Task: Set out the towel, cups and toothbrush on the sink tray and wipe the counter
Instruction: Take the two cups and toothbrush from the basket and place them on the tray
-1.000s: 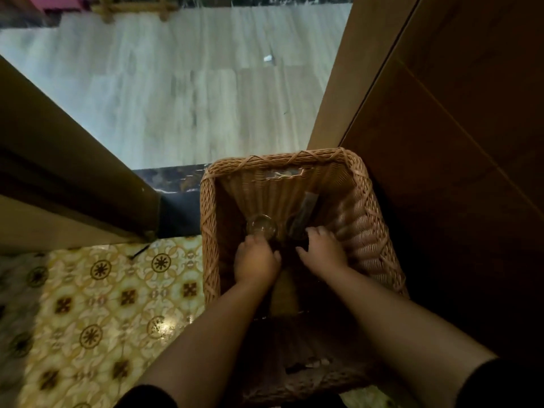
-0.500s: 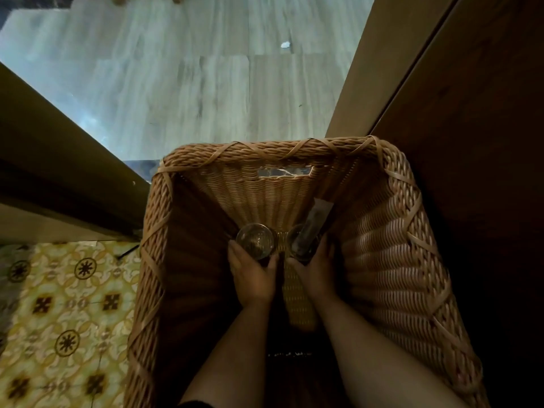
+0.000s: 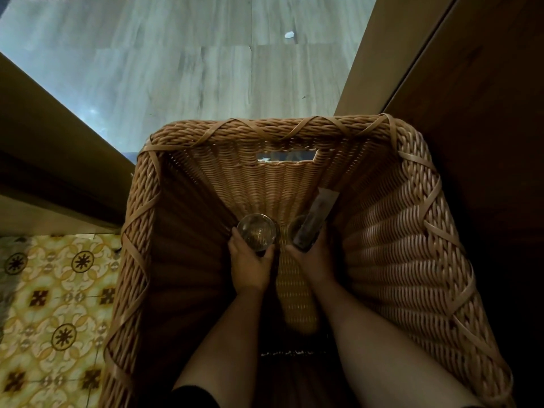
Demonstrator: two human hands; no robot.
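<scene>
Patterned floor tiles (image 3: 56, 313) flank a deep wicker basket (image 3: 265, 128) where the left hand (image 3: 250, 266) grips a glass cup (image 3: 257, 232) and the right hand (image 3: 313, 260) a second cup (image 3: 295, 228) holding a wrapped toothbrush (image 3: 316, 216); the glass is likely slick and breakable, so best held round the walls.

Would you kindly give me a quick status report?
Left hand wrapped round clear glass cup. Right hand gripping second cup holding a wrapped packet. Both deep inside wicker basket; nothing blocking.

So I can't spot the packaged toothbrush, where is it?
Deep in the wicker basket, standing tilted in the right glass cup held by the right hand.
</scene>
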